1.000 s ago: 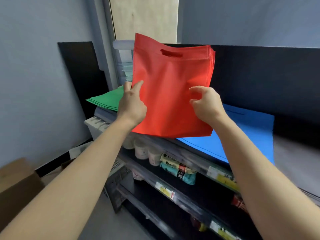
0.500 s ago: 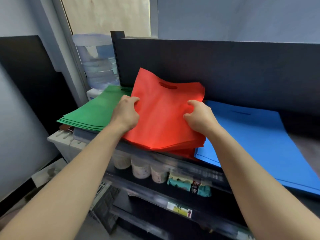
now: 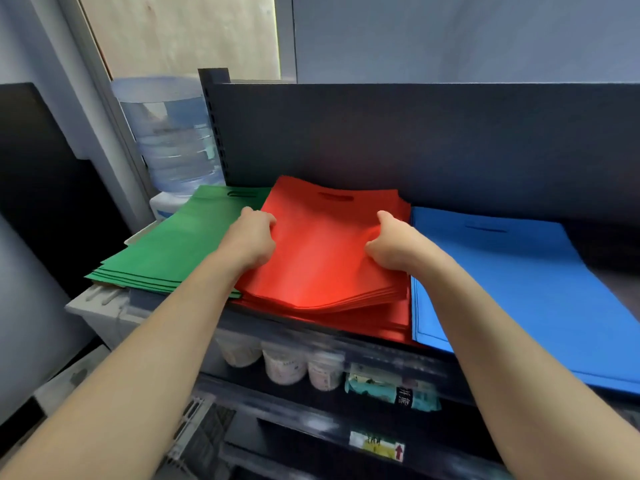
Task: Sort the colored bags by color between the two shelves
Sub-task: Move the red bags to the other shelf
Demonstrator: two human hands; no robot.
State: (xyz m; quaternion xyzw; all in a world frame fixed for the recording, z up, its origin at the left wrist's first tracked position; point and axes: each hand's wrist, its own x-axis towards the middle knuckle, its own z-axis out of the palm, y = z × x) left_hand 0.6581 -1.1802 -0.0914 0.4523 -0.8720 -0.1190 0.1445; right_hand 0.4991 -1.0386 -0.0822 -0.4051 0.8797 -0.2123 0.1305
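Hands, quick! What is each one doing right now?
Left hand: closed, grip on the left edge of the red bags.
Right hand: closed, grip on their right side.

Grey-blue walls (image 3: 450,36), pale wooden panel (image 3: 180,32), dark shelving unit (image 3: 415,140), water jug (image 3: 173,133) in the corner.
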